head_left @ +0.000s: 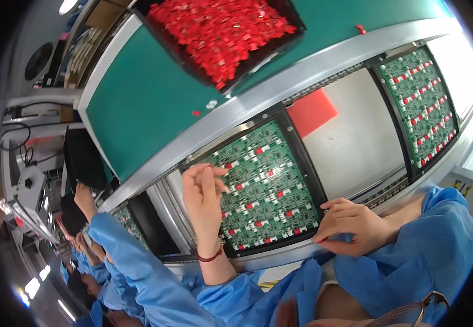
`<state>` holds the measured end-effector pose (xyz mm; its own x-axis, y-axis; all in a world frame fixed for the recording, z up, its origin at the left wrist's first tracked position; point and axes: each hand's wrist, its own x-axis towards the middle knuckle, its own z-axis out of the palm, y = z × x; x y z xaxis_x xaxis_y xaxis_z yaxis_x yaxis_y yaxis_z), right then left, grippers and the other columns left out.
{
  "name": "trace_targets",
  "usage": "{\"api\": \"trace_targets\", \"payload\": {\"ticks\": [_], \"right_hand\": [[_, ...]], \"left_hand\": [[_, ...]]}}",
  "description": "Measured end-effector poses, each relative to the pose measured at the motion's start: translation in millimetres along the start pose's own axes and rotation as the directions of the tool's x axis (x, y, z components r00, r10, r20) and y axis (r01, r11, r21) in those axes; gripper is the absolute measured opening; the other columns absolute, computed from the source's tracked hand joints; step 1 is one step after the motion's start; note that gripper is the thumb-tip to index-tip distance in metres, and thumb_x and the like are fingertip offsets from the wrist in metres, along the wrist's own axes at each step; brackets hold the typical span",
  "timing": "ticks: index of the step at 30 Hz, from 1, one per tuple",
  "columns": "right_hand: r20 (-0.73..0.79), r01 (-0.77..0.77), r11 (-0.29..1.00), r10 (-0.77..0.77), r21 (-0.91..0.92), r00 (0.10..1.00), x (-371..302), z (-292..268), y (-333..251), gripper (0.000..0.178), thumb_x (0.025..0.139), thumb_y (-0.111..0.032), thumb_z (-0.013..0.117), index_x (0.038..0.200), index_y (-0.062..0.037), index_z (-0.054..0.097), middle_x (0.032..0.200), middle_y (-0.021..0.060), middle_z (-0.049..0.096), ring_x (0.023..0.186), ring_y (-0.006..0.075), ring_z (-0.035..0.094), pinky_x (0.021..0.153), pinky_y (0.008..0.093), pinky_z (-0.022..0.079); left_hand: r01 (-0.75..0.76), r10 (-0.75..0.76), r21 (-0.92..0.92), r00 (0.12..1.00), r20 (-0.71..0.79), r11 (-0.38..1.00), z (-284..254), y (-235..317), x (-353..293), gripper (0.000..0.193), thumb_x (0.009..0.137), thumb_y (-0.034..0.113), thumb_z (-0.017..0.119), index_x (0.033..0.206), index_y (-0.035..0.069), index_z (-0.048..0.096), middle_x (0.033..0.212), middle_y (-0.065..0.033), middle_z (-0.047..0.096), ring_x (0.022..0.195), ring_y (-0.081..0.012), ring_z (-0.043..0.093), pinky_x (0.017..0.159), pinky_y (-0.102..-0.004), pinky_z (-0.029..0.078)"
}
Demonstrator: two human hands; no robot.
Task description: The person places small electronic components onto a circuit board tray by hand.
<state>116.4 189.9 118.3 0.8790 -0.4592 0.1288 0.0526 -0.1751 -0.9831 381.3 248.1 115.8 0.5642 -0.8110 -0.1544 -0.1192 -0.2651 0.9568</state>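
Note:
A black-framed tray [301,163] holds green circuit boards [264,204] dotted with white sockets and small red parts [280,193]. Over its left edge is my left hand [204,199], wearing a dark red band at the wrist. Its fingers are loosely bent with the tips apart, near the upper-left boards, and I see nothing held. Beside the tray's lower right corner, my right hand [353,226] is closed in a pinch. A small red part [323,240] shows at the thumb and fingertips; most of it is hidden.
A black bin [296,35] heaped with red parts stands on the green bench [144,103]. A second framed tray of boards [419,106] sits on the conveyor at right, with a flat red piece [314,110] between. At left, a co-worker's blue sleeve [127,250] reaches close by.

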Motion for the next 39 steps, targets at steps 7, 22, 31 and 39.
{"api": "trace_targets", "payload": {"ticks": [7, 22, 31, 39], "right_hand": [[-0.064, -0.013, 0.999, 0.017, 0.049, 0.998, -2.8, -1.2, 10.1, 0.016, 0.074, -0.006, 0.064, 0.089, -0.0073, 0.063, 0.077, 0.0032, 0.061, 0.073, 0.0196, 0.058, 0.074, 0.0328, 0.044], [-0.185, -0.078, 0.994, 0.091, 0.079, 0.978, 4.0, 10.9, 9.8, 0.015, 0.073, -0.008, 0.062, 0.088, -0.0053, 0.062, 0.074, 0.0071, 0.06, 0.07, 0.0225, 0.057, 0.067, 0.0321, 0.044], [-0.347, -0.266, 0.962, 0.268, 0.055, 0.899, 8.6, 13.5, 8.2, 0.015, 0.071, -0.004, 0.061, 0.086, -0.004, 0.061, 0.073, 0.0083, 0.059, 0.071, 0.0229, 0.056, 0.067, 0.0319, 0.044], [-0.503, -0.437, 0.899, 0.395, 0.038, 0.769, 4.8, 7.7, 12.8, 0.015, 0.069, -0.002, 0.06, 0.084, -0.0029, 0.06, 0.073, 0.0093, 0.058, 0.071, 0.0233, 0.055, 0.066, 0.0317, 0.044]], "left_hand": [[-0.02, 0.031, 0.231, 0.998, -0.047, 0.973, 23.1, -4.4, 18.1, 0.013, 0.084, 0.006, 0.057, 0.096, 0.0, 0.058, 0.079, -0.001, 0.059, 0.067, -0.0042, 0.049, 0.06, -0.0164, 0.038], [-0.257, 0.298, 0.662, 0.953, 0.053, 0.704, 30.9, -2.0, 9.1, 0.013, 0.08, 0.005, 0.061, 0.092, 0.004, 0.061, 0.081, -0.0048, 0.05, 0.063, -0.0102, 0.045, 0.051, -0.0225, 0.037], [-0.267, 0.268, 0.621, 0.959, 0.094, 0.737, 24.7, -9.4, 8.2, 0.013, 0.078, 0.005, 0.063, 0.091, 0.004, 0.067, 0.071, -0.0001, 0.046, 0.058, -0.0062, 0.04, 0.049, -0.0193, 0.03], [-0.334, 0.306, 0.641, 0.939, 0.159, 0.691, 36.0, -15.2, 11.7, 0.017, 0.075, 0.004, 0.066, 0.092, 0.004, 0.066, 0.07, -0.0051, 0.048, 0.058, -0.014, 0.046, 0.053, -0.0256, 0.038]]}}
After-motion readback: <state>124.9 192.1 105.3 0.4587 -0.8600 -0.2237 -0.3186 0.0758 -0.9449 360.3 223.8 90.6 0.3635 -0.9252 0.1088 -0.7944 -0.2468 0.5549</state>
